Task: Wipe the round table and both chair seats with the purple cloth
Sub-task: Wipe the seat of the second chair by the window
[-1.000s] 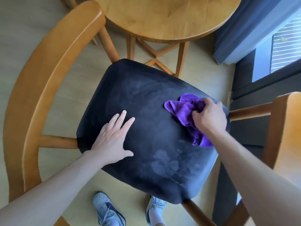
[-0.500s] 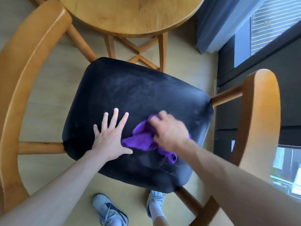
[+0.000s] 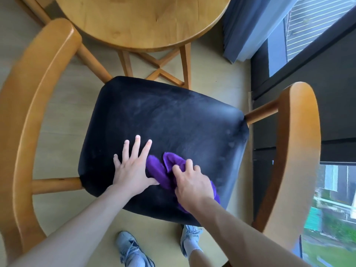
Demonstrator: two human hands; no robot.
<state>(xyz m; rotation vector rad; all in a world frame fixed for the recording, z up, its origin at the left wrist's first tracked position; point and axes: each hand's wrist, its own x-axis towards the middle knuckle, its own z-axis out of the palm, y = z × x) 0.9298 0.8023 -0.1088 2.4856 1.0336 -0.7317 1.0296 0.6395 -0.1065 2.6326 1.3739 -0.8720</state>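
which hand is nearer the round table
Left. The left hand lies flat on the black seat, its fingers pointing toward the round table. The right hand, gripping the purple cloth, sits nearer the seat's front edge.

Pale wood floor (image 3: 212, 60) — grey curtain (image 3: 248, 29) at the dark-framed window (image 3: 316, 45), daylight and greenery outside.

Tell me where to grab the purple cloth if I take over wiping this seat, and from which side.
Take the purple cloth by its bunched lobes beyond the right hand, coming from above on the table side. That part lies bare and raised on the chair seat; the near part sits under the gripping hand, and the left hand lies flat alongside.
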